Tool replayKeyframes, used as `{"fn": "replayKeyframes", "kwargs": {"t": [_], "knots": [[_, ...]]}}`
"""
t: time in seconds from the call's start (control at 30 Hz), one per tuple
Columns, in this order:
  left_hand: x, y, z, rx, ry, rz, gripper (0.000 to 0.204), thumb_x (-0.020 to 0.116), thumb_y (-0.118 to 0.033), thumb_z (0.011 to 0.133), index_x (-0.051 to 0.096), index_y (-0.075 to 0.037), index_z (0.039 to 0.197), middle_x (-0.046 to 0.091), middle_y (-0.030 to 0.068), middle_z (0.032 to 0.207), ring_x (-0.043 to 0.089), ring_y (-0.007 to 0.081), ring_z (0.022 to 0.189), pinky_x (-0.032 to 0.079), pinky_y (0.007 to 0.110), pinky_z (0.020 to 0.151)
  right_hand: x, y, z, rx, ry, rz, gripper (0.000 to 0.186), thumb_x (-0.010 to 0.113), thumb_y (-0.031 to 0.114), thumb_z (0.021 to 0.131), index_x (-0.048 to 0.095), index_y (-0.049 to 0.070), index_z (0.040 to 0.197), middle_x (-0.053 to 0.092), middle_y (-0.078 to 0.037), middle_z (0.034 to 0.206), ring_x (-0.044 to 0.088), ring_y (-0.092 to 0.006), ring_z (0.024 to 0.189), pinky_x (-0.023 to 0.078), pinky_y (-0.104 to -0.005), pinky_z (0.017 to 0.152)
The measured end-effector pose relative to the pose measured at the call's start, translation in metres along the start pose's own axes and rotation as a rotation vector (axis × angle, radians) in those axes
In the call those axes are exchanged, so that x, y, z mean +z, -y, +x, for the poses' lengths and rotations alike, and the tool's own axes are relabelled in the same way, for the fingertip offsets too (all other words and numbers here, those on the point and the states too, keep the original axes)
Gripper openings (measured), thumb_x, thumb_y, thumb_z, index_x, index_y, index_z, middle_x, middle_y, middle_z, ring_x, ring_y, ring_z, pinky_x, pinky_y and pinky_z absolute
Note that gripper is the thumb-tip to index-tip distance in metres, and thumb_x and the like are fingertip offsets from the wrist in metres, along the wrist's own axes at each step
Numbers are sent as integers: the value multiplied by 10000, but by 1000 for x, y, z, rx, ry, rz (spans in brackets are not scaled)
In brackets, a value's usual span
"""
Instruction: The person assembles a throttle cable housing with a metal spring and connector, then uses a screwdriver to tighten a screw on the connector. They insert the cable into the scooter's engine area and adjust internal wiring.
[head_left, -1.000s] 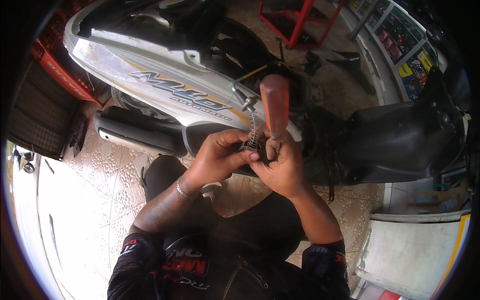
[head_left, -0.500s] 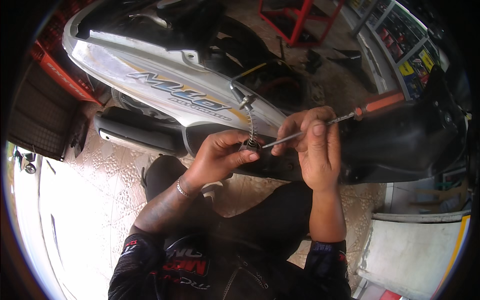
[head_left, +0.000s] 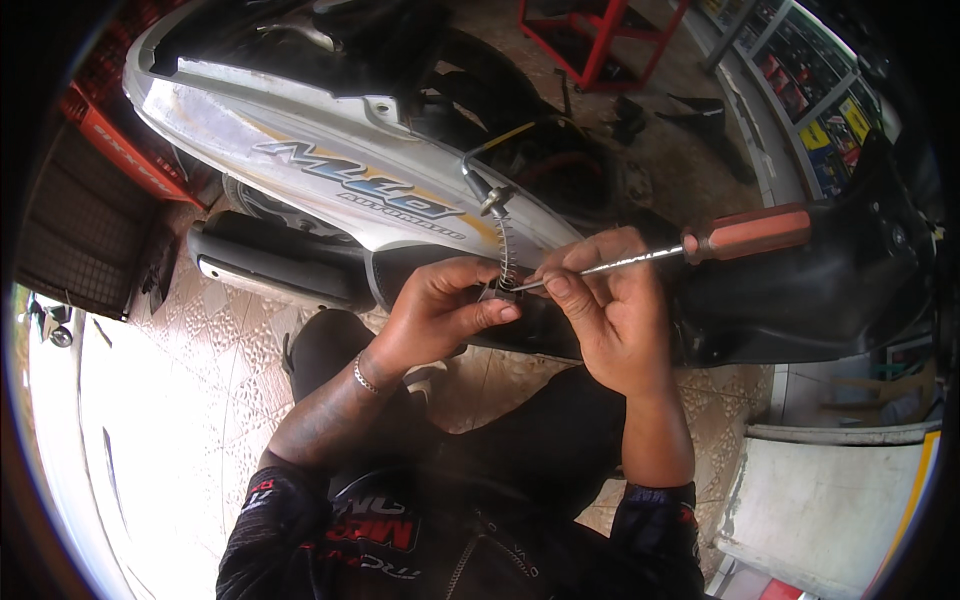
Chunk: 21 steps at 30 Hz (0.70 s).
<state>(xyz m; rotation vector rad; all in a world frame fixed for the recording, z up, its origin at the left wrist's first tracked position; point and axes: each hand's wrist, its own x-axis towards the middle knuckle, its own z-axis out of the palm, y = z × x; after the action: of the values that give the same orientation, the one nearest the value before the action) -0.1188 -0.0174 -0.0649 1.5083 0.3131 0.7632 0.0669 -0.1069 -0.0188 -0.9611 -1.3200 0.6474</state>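
Between thumb and fingers, my left hand [head_left: 447,310] grips a small dark cylindrical part [head_left: 496,293]. A thin coil spring [head_left: 504,245] rises from that part to a metal fitting [head_left: 494,203] at the end of a black cable [head_left: 470,172]. My right hand [head_left: 612,315] is closed on the shaft of a screwdriver with a red-orange handle [head_left: 755,233]. The screwdriver's tip reaches the dark part, close to the foot of the spring. Whether the tip is inside the part or against it, I cannot tell.
Beyond my hands lies a scooter with a white side panel [head_left: 290,150]. A black plastic body part [head_left: 800,280] is at the right. At the back stands a red metal stand [head_left: 590,50]. Shelves of packaged goods [head_left: 820,100] line the far right. Patterned tiles [head_left: 220,365] cover the floor.
The right hand has shifted slightly left, and the screwdriver has come down to a flatter angle with its tip closer to the spring's foot. My left hand has stayed nearly still.
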Motion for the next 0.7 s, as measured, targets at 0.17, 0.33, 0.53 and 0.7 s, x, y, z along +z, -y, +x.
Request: {"fn": "replayKeyframes", "kwargs": {"t": [0.17, 0.33, 0.53, 0.7], "knots": [[0, 0, -1, -23, -13, -45, 347, 774, -59, 885, 684, 25, 1209, 690, 81, 1113, 629, 105, 1031, 514, 265, 898, -1, 3, -3, -18, 61, -151, 174, 668, 5, 959, 518, 26, 1044, 649, -76, 911, 585, -88, 777, 480, -234, 697], [0, 1, 0, -18, -35, 19, 324, 782, -64, 879, 698, 22, 1180, 687, 77, 1093, 630, 103, 1003, 515, 266, 886, 3, 9, -2, -139, 97, -375, 213, 665, -27, 948, 497, 27, 1068, 669, -104, 917, 608, -105, 783, 505, -237, 716], [0, -1, 0, -22, -32, 43, 299, 789, -74, 876, 711, 17, 1149, 692, 69, 1050, 631, 99, 987, 517, 268, 876, 12, 23, 3, -100, 98, -486, 136, 670, 56, 958, 558, -19, 941, 651, -114, 882, 716, -251, 755, 570, -344, 607], [2, 3, 0, -17, -66, 134, 278, 799, -97, 870, 715, 16, 1109, 699, 54, 1001, 624, 88, 945, 510, 264, 843, 14, 23, 8, -34, 68, -416, 140, 723, 37, 922, 588, 4, 939, 648, -63, 828, 635, -98, 702, 505, -252, 619]]}}
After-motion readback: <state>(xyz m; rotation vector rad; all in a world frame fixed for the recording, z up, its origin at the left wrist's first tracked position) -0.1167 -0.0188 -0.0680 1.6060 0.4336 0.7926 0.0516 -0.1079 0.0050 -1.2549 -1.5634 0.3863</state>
